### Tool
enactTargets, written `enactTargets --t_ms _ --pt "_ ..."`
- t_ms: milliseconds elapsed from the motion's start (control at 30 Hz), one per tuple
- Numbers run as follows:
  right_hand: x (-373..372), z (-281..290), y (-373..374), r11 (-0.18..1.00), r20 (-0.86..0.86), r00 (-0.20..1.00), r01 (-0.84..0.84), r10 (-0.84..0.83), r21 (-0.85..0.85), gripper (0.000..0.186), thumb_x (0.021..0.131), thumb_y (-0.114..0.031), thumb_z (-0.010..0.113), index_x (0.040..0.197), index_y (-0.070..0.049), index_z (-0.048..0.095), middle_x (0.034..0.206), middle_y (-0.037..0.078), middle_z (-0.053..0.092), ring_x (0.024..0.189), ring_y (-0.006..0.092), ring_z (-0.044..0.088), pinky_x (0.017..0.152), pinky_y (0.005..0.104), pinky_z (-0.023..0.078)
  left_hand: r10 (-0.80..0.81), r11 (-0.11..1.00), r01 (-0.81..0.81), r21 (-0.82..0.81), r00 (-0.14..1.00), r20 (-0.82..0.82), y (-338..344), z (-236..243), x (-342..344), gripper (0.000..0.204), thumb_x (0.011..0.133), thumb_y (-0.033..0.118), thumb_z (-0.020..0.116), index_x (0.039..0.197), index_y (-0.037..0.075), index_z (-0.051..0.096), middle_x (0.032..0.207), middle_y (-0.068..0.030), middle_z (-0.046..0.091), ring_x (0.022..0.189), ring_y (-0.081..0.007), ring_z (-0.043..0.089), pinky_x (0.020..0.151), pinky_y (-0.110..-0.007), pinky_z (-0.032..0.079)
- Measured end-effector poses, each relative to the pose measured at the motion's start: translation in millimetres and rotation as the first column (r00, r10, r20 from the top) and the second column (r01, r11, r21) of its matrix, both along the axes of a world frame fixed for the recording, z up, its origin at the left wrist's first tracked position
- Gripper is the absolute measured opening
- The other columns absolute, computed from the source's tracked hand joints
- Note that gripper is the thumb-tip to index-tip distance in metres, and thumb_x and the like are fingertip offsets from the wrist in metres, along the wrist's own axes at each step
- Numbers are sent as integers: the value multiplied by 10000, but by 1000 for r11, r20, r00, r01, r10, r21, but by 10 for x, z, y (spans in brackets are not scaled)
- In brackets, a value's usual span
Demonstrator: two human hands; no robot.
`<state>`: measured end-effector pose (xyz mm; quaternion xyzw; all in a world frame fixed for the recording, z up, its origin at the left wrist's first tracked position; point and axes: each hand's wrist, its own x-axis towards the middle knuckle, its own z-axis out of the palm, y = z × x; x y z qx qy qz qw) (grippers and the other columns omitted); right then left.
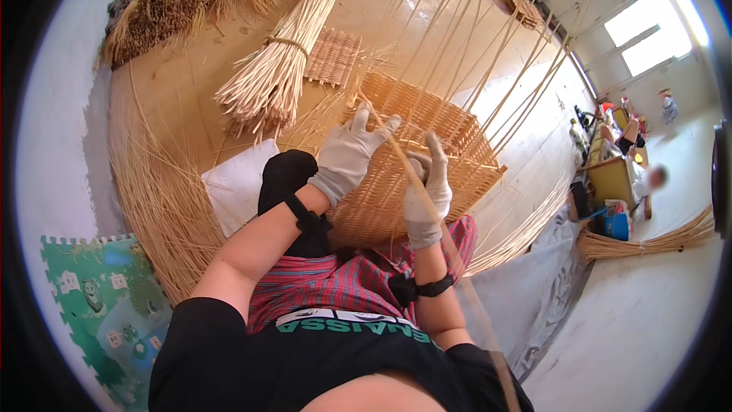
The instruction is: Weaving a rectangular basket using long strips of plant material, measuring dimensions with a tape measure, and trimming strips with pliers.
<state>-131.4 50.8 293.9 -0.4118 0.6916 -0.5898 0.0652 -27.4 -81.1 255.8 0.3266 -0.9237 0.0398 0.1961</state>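
A half-woven wicker basket (374, 202) rests tilted against my lap, its long upright stakes (450, 27) fanning up and away. My left hand (347, 156), in a pale work glove, is closed at the near rim, with a long flat wicker strand (476, 282) between thumb and fingers. The strand runs down across my right hand and past my right side. My right hand (429, 202), gloved too, is at the rim further right. Its forefinger points up and the thumb bends beside the strand; the other fingers are partly hidden.
A tied bundle of pale rods (278, 69) lies ahead on the left, beside a small woven panel (333, 56). More bundles (164, 8) stand against the wall. Loose rods (164, 183) spread on my left near a white sheet (240, 183). A person (644, 179) is far right.
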Motion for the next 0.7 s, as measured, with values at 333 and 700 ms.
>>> enactTargets --t_ms 333,700 --pt "999 466 -806 941 -451 826 -300 338 155 310 863 -108 699 1172 -91 712 1187 166 704 1014 336 713 839 399 589 384 357 801 482 344 -857 -523 -31 336 445 945 68 641 1379 26 548 1447 -89 505 1328 -175 499 1044 -334 519" --pt "695 239 -428 939 -340 876 -317 344 134 262 911 -96 687 1171 -94 722 1208 148 707 1020 332 711 838 389 582 206 269 849 454 410 -889 -874 -259 297 428 810 34 834 1210 65 684 1389 -94 583 1217 -171 595 977 -264 551"
